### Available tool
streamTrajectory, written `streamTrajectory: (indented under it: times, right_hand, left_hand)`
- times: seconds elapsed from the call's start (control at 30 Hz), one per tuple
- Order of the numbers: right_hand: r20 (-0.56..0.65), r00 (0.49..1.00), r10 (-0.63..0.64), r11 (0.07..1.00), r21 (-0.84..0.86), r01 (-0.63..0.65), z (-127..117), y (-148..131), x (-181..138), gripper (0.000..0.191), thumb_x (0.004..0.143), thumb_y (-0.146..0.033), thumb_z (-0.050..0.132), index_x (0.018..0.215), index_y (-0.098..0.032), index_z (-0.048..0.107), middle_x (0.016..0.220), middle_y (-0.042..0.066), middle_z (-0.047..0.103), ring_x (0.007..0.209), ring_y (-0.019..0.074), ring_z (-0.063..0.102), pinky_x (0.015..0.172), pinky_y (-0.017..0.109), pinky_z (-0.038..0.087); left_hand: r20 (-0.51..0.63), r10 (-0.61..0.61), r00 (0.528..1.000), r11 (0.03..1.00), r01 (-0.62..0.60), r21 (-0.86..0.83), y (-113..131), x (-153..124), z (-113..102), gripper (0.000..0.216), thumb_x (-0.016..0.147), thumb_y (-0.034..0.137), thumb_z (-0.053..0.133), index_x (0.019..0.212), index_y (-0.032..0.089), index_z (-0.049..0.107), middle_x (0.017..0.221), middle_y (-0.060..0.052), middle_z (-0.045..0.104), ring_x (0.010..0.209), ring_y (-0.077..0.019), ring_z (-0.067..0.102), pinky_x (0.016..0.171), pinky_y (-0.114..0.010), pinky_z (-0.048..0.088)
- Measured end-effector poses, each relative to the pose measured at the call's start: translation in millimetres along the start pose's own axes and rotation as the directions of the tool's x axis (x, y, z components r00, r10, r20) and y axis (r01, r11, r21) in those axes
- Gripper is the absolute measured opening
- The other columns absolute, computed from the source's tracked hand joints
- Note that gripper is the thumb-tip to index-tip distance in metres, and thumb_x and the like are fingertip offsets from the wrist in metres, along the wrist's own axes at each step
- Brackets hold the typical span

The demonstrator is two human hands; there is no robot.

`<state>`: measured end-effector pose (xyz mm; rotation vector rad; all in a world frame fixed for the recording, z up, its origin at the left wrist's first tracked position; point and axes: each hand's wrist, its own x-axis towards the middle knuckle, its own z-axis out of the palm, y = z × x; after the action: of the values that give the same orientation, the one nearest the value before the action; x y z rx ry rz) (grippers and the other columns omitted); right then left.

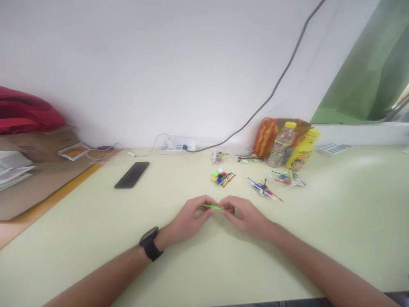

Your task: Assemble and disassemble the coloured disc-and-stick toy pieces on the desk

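I pinch a thin green plastic stick by its two ends, my left hand and right hand closed on it low over the pale table. Beyond lie loose coloured pieces and a small clear bag holding more. Two bottles stand by the white wall; a phone lies to my left.

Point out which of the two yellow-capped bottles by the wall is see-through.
The clear plastic bottle with the yellow cap, nearer the orange snack bag; the other plastic bottle beside it is opaque yellow all over.
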<state>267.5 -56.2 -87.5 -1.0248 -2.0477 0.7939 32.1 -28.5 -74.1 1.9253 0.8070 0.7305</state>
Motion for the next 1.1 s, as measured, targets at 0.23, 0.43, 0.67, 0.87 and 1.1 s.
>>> streamTrajectory:
  times: [0.23, 0.43, 0.67, 0.87, 1.1]
  right_hand:
    - [-0.003, 1.000, -0.004, 1.000, 0.009, 0.004, -0.4, -1.6, -0.3, 0.016, 0.101, -0.028, 0.053, 0.106, -0.022, 0.067, 0.090, 0.003, 0.068, 0.078, 0.0164, 0.061, 0.069, 0.028, 0.048]
    - [0.002, 1.000, 0.001, 1.000, -0.008, -0.001, -1.3, -3.5, 0.7, 0.017, 0.101, -0.029, 0.053, 0.105, -0.022, 0.068, 0.087, 0.003, 0.068, 0.076, 0.0166, 0.059, 0.067, 0.029, 0.047]
    - [-0.009, 1.000, 0.011, 1.000, -0.014, -0.011, -2.3, -2.7, 1.3, 0.021, 0.102, -0.035, 0.052, 0.103, -0.021, 0.068, 0.082, 0.002, 0.066, 0.071, 0.0160, 0.056, 0.065, 0.028, 0.046]
    - [0.011, 1.000, 0.025, 1.000, 0.010, -0.025, -1.2, -1.2, 1.2, 0.017, 0.101, -0.030, 0.054, 0.103, -0.022, 0.068, 0.085, 0.002, 0.068, 0.073, 0.0156, 0.057, 0.066, 0.028, 0.045]
    - [0.037, 0.999, 0.003, 1.000, 0.005, -0.003, 1.0, 0.2, 1.2, 0.017, 0.100, -0.030, 0.055, 0.100, -0.022, 0.070, 0.088, 0.002, 0.069, 0.074, 0.0159, 0.057, 0.066, 0.027, 0.044]
  left_hand:
    - [-0.013, 0.049, 0.999, 0.992, -0.047, 0.120, 6.4, -0.9, -5.9, 0.017, 0.101, 0.032, 0.060, 0.109, 0.021, 0.070, 0.107, -0.005, 0.076, 0.098, -0.0197, 0.070, 0.090, -0.032, 0.057]
    - [-0.018, 0.065, 0.998, 0.990, -0.062, 0.127, 3.2, -0.4, -5.8, 0.018, 0.101, 0.033, 0.060, 0.108, 0.021, 0.071, 0.108, -0.006, 0.076, 0.100, -0.0205, 0.071, 0.091, -0.033, 0.059]
    - [-0.075, 0.033, 0.997, 0.998, -0.028, 0.064, -13.5, 2.3, -2.1, 0.022, 0.099, 0.037, 0.064, 0.111, 0.020, 0.071, 0.109, -0.007, 0.075, 0.100, -0.0213, 0.072, 0.091, -0.034, 0.061]
    - [-0.039, 0.092, 0.995, 0.994, -0.089, 0.067, -8.6, 2.1, -1.1, 0.021, 0.099, 0.034, 0.064, 0.113, 0.021, 0.071, 0.109, -0.007, 0.073, 0.102, -0.0204, 0.071, 0.094, -0.035, 0.060]
    - [-0.021, 0.103, 0.994, 0.990, -0.100, 0.099, -4.5, 1.3, -2.0, 0.022, 0.099, 0.036, 0.063, 0.115, 0.022, 0.071, 0.111, -0.007, 0.073, 0.102, -0.0209, 0.070, 0.093, -0.035, 0.059]
